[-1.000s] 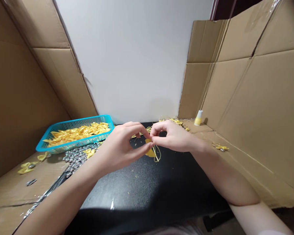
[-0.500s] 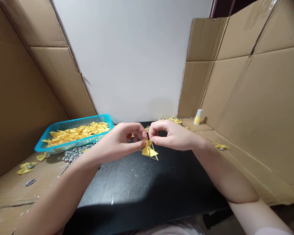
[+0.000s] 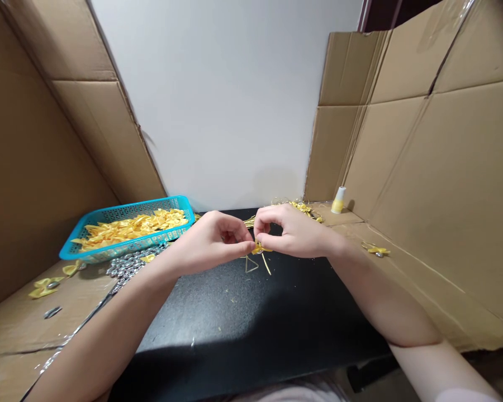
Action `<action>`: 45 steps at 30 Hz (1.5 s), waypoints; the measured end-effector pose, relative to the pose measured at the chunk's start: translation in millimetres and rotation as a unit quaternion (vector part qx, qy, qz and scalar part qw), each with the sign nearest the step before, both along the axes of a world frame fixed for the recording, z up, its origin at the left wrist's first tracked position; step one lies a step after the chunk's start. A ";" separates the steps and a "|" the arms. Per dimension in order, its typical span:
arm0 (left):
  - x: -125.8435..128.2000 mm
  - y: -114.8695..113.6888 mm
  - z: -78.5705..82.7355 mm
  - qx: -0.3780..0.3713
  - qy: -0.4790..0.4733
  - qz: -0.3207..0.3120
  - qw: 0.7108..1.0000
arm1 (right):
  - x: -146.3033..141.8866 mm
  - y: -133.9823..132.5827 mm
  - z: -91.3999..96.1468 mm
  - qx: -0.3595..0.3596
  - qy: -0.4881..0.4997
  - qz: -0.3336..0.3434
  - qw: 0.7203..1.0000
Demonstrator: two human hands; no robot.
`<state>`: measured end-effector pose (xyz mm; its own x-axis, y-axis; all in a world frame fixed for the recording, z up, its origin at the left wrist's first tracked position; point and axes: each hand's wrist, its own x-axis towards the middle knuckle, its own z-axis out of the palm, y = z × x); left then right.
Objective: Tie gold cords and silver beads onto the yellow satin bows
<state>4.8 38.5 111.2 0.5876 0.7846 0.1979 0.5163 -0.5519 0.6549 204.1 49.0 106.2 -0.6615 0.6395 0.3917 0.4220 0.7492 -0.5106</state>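
Note:
Between my fingertips, above the black table (image 3: 218, 312), is a small yellow ribbon bow (image 3: 263, 249), mostly hidden by the fingers. My left hand (image 3: 218, 240) pinches it from the left with thumb and forefinger. From the right, my right hand (image 3: 289, 229) pinches at the same spot, its thumb and forefinger curled together. A thin gold tie (image 3: 267, 265) hangs down from the bow. Just left of it, a bent gold loop (image 3: 250, 265) shows below my left fingers. Several gold strips (image 3: 250, 222) lie behind the hands.
A blue basket (image 3: 77, 234) full of yellow bows stands at the left, with silver beads (image 3: 129, 262) in front. Loose bows (image 3: 46, 287) lie on cardboard. At the right are a white-and-yellow cone (image 3: 338, 200) and another bow (image 3: 377, 250). Cardboard walls (image 3: 444, 167) flank the table.
The bow has turned between my fingers, so less of its yellow ribbon shows. A bent gold loop has come into view under my left fingers. My right hand is nearly still.

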 end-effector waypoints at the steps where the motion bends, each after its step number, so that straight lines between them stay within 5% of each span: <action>1: 0.0 0.4 -0.9 -0.005 0.000 -0.002 1.000 | 0.0 0.1 -0.1 0.000 -0.001 0.001 1.000; 10: -1.0 3.2 -6.9 0.088 0.061 -0.006 0.994 | 0.6 0.2 -0.5 -0.011 -0.011 0.008 1.000; 21: -3.9 7.9 -0.6 0.092 0.054 -0.034 0.994 | 1.9 1.6 0.5 -0.013 -0.042 0.026 0.999; 28: -1.8 1.8 -2.0 0.223 0.026 -0.027 0.974 | 2.6 0.8 1.9 -0.030 -0.025 0.067 0.997; 31: -1.8 -2.3 -1.6 0.347 0.006 -0.018 0.938 | 3.8 -3.2 4.9 -0.022 0.015 0.082 0.996; 36: -2.9 -1.9 -1.6 0.605 -0.036 0.001 0.795 | 9.1 -17.2 14.5 0.070 0.070 0.059 0.993; 41: -7.5 4.5 -6.4 0.705 -0.067 0.007 0.706 | 13.6 -26.4 20.0 0.112 0.136 0.001 0.984; 45: -8.5 6.0 -9.2 0.729 -0.079 0.022 0.680 | 8.0 -31.6 17.3 0.172 0.142 -0.016 0.975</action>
<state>-3.7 44.5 102.0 0.4515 -0.2967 0.8415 0.5396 -0.6602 -0.5224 212.2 17.4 123.5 -0.4771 0.4568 0.7508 0.3265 0.8853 -0.3312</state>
